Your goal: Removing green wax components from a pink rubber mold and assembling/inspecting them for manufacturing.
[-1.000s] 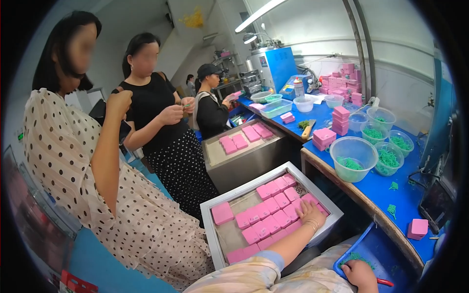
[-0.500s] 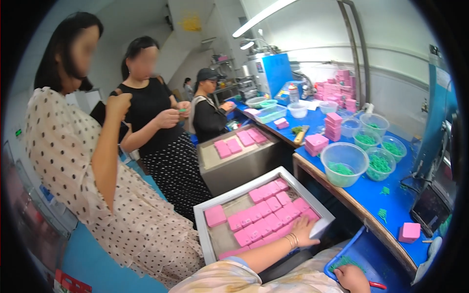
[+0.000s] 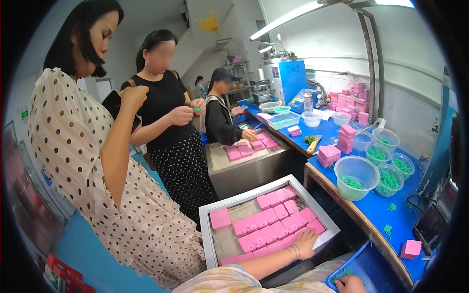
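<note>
My left hand [image 3: 305,244] rests palm down on pink blocks [image 3: 276,229] at the near right part of a metal-rimmed tray [image 3: 331,225], fingers slightly spread. The blocks lie in rows, with a separate larger one at the tray's left. My right hand [image 3: 350,283] is curled in a blue plastic bin [image 3: 369,263], at the small green pieces [image 3: 342,273]; what its fingertips hold is hidden. The bin is beside the tray, below the wooden bench edge [image 3: 356,229].
Two people [image 3: 78,156] [image 3: 161,112] stand at left, one holding green pieces. A third [image 3: 220,117] reaches over a second tray [image 3: 234,171] of pink blocks. The blue bench [image 3: 410,219] holds green-filled tubs [image 3: 356,178], stacked pink blocks [image 3: 347,139], a knife [image 3: 315,145] and machines [image 3: 286,73].
My left hand has slid nearer the tray's right rim, its fingers lower on the blocks. The capped person's hand has come down onto the far tray's blocks. The view has shifted slightly.
</note>
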Action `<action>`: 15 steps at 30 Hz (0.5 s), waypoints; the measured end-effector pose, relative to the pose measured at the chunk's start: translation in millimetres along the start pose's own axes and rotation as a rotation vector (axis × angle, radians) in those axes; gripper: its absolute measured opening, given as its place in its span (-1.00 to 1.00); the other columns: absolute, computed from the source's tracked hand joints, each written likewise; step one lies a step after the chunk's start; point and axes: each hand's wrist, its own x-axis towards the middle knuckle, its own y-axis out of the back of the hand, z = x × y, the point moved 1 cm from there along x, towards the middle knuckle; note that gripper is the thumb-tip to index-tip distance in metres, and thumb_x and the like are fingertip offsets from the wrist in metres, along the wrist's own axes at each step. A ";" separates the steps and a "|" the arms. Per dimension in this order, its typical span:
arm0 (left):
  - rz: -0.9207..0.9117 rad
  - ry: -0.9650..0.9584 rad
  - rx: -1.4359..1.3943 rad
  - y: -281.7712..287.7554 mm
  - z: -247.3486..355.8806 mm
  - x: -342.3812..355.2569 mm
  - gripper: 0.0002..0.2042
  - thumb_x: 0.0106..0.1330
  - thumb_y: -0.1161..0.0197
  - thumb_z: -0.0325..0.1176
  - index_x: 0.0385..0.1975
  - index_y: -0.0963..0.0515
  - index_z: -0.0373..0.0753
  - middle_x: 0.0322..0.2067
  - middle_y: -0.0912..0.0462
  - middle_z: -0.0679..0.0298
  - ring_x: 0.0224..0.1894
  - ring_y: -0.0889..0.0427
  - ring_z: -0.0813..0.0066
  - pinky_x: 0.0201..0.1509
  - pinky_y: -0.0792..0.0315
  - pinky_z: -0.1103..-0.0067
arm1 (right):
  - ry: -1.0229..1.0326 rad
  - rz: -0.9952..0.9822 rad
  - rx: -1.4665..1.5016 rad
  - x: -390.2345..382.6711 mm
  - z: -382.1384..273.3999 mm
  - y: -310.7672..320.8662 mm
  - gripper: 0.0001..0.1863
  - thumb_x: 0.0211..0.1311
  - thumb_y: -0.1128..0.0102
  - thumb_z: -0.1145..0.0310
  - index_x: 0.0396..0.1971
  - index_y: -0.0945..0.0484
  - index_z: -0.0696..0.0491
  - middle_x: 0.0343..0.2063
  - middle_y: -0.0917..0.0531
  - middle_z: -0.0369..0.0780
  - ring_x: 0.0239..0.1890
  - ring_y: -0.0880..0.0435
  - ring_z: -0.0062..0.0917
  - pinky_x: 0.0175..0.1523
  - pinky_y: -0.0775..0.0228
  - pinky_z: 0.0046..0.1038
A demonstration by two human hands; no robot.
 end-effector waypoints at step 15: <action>-0.049 0.017 0.065 7.8 8.0 -3.5 -0.35 0.03 -0.15 -0.21 0.14 -0.14 -0.33 0.21 -0.05 -0.04 0.30 0.05 0.06 0.32 0.13 0.24 | -0.056 -0.019 -0.057 -1.6 4.5 -4.7 -0.71 0.12 0.04 0.29 -0.30 -0.53 0.18 -0.32 -0.55 0.08 -0.21 -0.51 -0.03 -0.09 -0.33 -0.20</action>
